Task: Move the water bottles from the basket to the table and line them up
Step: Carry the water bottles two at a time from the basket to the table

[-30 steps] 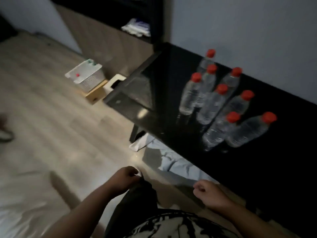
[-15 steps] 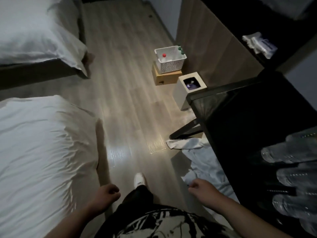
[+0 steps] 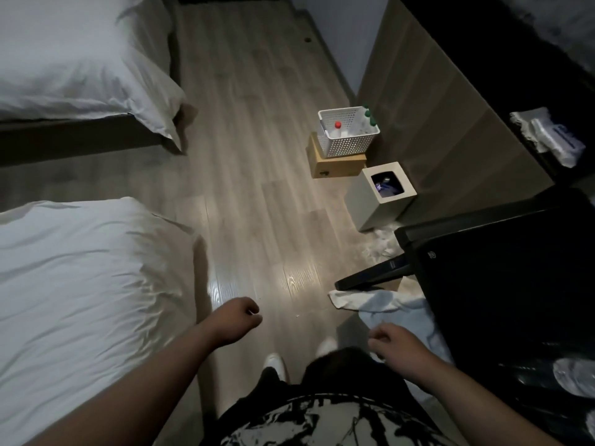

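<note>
At nine o'clock we see a white bed (image 3: 80, 284) filling the near left, its sheet wrinkled, and at eleven o'clock a second bed (image 3: 74, 59) with a white cover hanging over a dark frame. Between them and the right side runs a grey wood-plank floor (image 3: 251, 156), with a bright glare patch just ahead of us.

At one o'clock a white perforated basket (image 3: 346, 144) stands on a brown cardboard box (image 3: 338, 167), close to a wood-panel wall (image 3: 434, 123). Inside the basket a red-capped bottle (image 3: 337, 128) stands near the left wall, and green-capped bottles (image 3: 370, 119) show at the far right corner. Just nearer, at two o'clock, a beige square bin (image 3: 370, 204) sits on the floor with dark contents we cannot make out.

At three o'clock the black table (image 3: 499, 284) takes up the right side, and a crumpled pale cloth (image 3: 386, 304) lies on the floor at its near corner. At five o'clock blurred clear bottles on the table (image 3: 576, 376) show at the frame's edge.

Our left hand (image 3: 236, 320) hangs at six o'clock above the floor, curled into a loose fist and holding nothing. Our right hand (image 3: 397, 346) hangs near the cloth, fingers half curled inward and empty, touching nothing. Below them we see white shoes (image 3: 273, 365) and a black-and-white patterned shirt (image 3: 322, 420).
</note>
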Tool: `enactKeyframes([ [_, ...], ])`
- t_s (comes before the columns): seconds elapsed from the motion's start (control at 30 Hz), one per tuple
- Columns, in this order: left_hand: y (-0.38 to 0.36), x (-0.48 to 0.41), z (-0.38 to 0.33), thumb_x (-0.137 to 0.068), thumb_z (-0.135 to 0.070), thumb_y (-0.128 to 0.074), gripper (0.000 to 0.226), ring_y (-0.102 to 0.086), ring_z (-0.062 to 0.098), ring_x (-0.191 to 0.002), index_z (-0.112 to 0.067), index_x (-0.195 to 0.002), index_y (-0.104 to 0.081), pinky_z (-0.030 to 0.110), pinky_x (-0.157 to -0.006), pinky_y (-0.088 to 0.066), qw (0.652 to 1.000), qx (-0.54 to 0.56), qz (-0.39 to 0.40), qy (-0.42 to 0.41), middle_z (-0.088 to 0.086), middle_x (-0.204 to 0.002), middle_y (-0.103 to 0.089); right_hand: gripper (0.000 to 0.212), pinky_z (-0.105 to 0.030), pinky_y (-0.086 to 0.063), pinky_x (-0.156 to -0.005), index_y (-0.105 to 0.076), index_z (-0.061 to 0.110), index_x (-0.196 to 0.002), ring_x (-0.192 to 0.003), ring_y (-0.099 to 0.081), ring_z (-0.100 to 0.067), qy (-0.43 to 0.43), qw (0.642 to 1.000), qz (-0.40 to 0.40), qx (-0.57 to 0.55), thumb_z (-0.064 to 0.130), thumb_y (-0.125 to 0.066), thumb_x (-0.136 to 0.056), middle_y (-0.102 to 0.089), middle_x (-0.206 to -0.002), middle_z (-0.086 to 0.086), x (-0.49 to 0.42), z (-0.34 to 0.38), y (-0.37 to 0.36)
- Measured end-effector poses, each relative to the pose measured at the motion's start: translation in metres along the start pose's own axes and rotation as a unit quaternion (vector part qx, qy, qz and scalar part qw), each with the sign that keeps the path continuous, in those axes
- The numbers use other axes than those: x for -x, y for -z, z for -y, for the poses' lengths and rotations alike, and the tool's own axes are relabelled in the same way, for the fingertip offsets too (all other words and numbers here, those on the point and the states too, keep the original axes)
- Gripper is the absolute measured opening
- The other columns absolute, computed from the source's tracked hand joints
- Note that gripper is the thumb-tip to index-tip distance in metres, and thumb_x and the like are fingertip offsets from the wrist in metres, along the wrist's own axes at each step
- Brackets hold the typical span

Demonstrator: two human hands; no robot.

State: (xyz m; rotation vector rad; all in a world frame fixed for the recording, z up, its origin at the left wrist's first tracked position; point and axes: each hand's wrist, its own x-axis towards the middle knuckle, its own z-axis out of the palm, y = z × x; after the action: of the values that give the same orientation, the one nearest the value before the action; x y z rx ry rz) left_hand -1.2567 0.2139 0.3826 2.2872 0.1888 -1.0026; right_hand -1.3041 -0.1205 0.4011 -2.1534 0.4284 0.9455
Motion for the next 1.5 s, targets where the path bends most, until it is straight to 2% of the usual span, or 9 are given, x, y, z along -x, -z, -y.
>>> enactKeyframes([
  [0.23, 0.031, -0.046, -0.008, -0.089, -0.028, -0.060, 0.032, -0.060, 0.014, -0.103, -0.013, -0.116, -0.066, 0.025, -0.087, -0.046, 0.997, 0.047, -0.029, 0.049, 0.001, -0.115, -0.064, 0.016, -0.025, -0.042, -0.063, -0.059, 0.017, -0.072, -0.064, -0.053, -0.009, 0.000, 0.999, 0.051, 0.019, 0.017, -0.057, -0.088, -0.057, -0.065, 0.007, -0.080, 0.049, 0.042],
  [0.33, 0.059, -0.068, -0.019, -0.089, -0.029, -0.061, 0.029, -0.059, 0.011, -0.097, -0.015, -0.114, -0.066, 0.018, -0.075, -0.044, 0.995, 0.051, -0.048, 0.066, -0.001, -0.111, -0.065, 0.011, -0.024, -0.041, -0.061, -0.064, 0.011, -0.083, -0.066, -0.053, -0.010, 0.021, 0.998, 0.054, 0.038, 0.019, -0.057, -0.088, -0.060, -0.073, 0.003, -0.136, 0.088, 0.065],
  [0.47, 0.109, -0.100, -0.042, -0.087, -0.026, -0.062, 0.023, -0.062, 0.014, -0.093, -0.015, -0.106, -0.069, 0.026, -0.079, -0.046, 0.991, 0.059, -0.077, 0.095, 0.002, -0.104, -0.068, 0.009, -0.028, -0.047, -0.070, -0.066, 0.012, -0.084, -0.074, -0.059, -0.016, 0.062, 0.993, 0.074, 0.061, 0.018, -0.060, -0.084, -0.064, -0.081, -0.001, -0.204, 0.151, 0.100],
  [0.67, 0.157, -0.143, -0.078, -0.087, -0.023, -0.063, 0.010, -0.060, 0.012, -0.079, -0.016, -0.090, -0.069, 0.024, -0.065, -0.042, 0.977, 0.133, -0.132, 0.099, 0.001, -0.088, -0.068, 0.015, -0.030, -0.046, -0.074, -0.068, 0.010, -0.092, -0.085, -0.060, -0.018, 0.131, 0.979, 0.071, 0.136, 0.020, -0.059, -0.086, -0.067, -0.092, -0.004, -0.268, 0.233, 0.156],
  [0.77, 0.168, -0.158, -0.086, -0.086, -0.025, -0.065, 0.015, -0.056, 0.008, -0.071, -0.023, -0.071, -0.061, 0.025, -0.063, -0.041, 0.979, 0.133, -0.113, 0.102, -0.005, -0.077, -0.062, 0.013, -0.031, -0.047, -0.076, -0.068, 0.010, -0.088, -0.085, -0.061, -0.018, 0.119, 0.984, 0.059, 0.120, 0.019, -0.060, -0.085, -0.068, -0.090, -0.003, -0.287, 0.246, 0.172],
  [0.97, 0.212, -0.215, -0.090, -0.086, -0.021, -0.065, 0.017, -0.055, 0.010, -0.064, -0.020, -0.069, -0.064, 0.024, -0.059, -0.041, 0.985, 0.098, -0.073, 0.119, -0.002, -0.070, -0.062, 0.007, -0.028, -0.045, -0.070, -0.061, 0.017, -0.075, -0.081, -0.060, -0.020, 0.044, 0.989, 0.069, 0.121, 0.018, -0.062, -0.082, -0.065, -0.082, -0.003, -0.328, 0.240, 0.189],
  [1.07, 0.247, -0.265, -0.101, -0.086, -0.019, -0.064, 0.025, -0.052, 0.008, -0.062, -0.020, -0.062, -0.058, 0.023, -0.057, -0.038, 0.990, 0.089, -0.049, 0.098, -0.005, -0.067, -0.058, 0.006, -0.026, -0.043, -0.068, -0.061, 0.018, -0.077, -0.080, -0.058, -0.019, 0.013, 0.993, 0.065, 0.100, 0.018, -0.062, -0.083, -0.064, -0.084, -0.003, -0.355, 0.261, 0.203],
  [1.3, 0.351, -0.408, -0.156, -0.085, -0.020, -0.063, 0.017, -0.056, 0.009, -0.072, -0.022, -0.068, -0.060, 0.023, -0.063, -0.041, 0.999, 0.034, 0.013, 0.025, -0.004, -0.081, -0.063, 0.011, -0.028, -0.043, -0.067, -0.066, 0.010, -0.092, -0.073, -0.055, -0.015, -0.014, 1.000, 0.010, 0.014, 0.017, -0.058, -0.089, -0.063, -0.086, -0.004, -0.422, 0.359, 0.267],
  [1.5, 0.442, -0.496, -0.199, -0.085, -0.016, -0.061, 0.023, -0.052, 0.013, -0.068, -0.017, -0.062, -0.056, 0.026, -0.060, -0.038, 0.998, -0.039, 0.038, -0.015, -0.004, -0.072, -0.056, 0.018, -0.026, -0.038, -0.058, -0.059, 0.020, -0.066, -0.061, -0.049, -0.016, -0.055, 0.992, -0.066, -0.093, 0.017, -0.057, -0.084, -0.056, -0.064, 0.003, -0.478, 0.416, 0.299],
])
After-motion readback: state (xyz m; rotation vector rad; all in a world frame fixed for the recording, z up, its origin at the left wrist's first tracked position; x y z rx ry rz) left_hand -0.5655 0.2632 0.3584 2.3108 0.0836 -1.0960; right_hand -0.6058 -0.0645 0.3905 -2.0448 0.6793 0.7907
